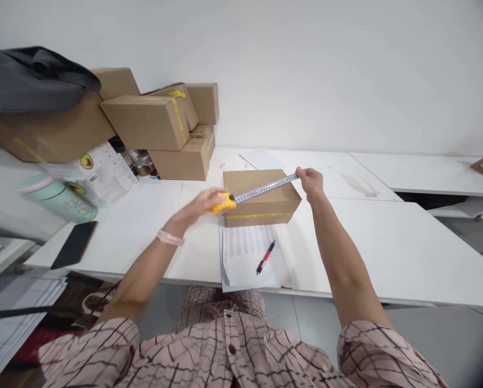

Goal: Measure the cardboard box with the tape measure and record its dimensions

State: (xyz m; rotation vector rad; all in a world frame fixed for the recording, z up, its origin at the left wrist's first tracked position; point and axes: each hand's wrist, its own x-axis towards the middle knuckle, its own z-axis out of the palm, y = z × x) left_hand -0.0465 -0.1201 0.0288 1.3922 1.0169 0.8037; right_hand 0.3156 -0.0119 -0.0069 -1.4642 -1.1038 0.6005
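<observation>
My left hand (201,205) is closed round the yellow case of a tape measure (225,202), slightly blurred by motion. The silver blade slants up to the right, and my right hand (311,182) pinches its far end. Beneath the blade lies a closed brown cardboard box (257,186) with a yellow strip along its near side. The blade passes over the box top; whether it touches the cardboard I cannot tell. Printed sheets (247,253) stick out from under the box toward me, and a red and black pen (266,257) rests on them.
Several cardboard boxes (144,121) are stacked at the back left, with a dark bag (35,81) on top. A mint green bottle (59,198) and a black phone (75,245) are at the table's left end. Another paper (261,158) lies behind the box.
</observation>
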